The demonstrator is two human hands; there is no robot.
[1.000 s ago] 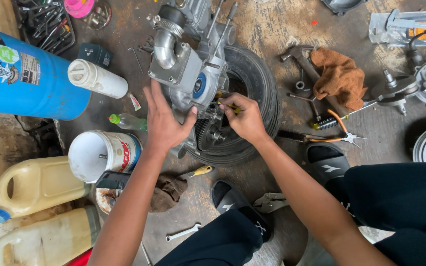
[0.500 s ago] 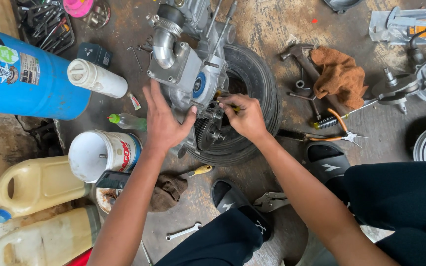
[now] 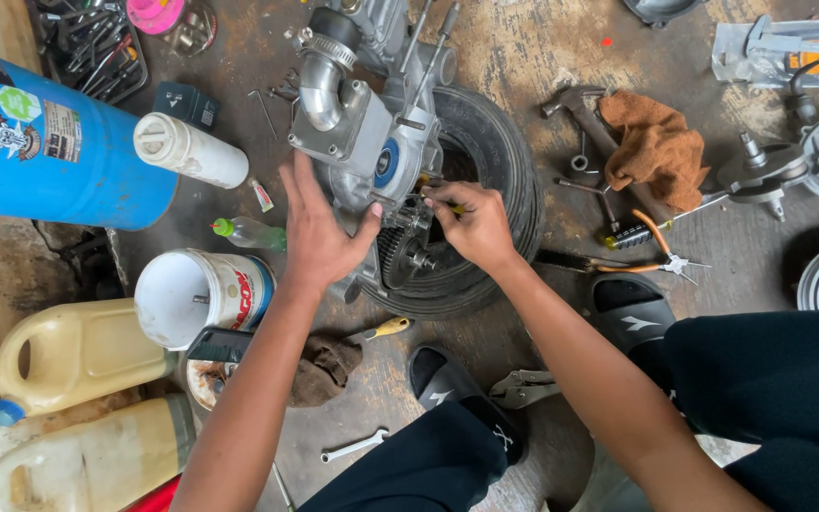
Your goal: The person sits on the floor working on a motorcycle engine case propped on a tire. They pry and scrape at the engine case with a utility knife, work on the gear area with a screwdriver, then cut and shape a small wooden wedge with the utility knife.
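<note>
A person crouches over a small engine (image 3: 372, 142) lying across a tyre (image 3: 500, 180) on the workshop floor. The left hand (image 3: 319, 237) presses flat against its casing, fingers spread, while the right hand (image 3: 476, 223) pinches a small tool at the exposed gears (image 3: 400, 251). With the cover off and tools scattered nearby, the work looks midway.

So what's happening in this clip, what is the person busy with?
A person crouches over a small engine propped on a black tyre on a workshop floor. The left hand lies flat against the engine casing, steadying it. The right hand pinches a small yellow-tipped tool at the exposed gears. Around them lie a hammer, a brown rag, orange-handled pliers, a white bucket and a blue drum.
</note>
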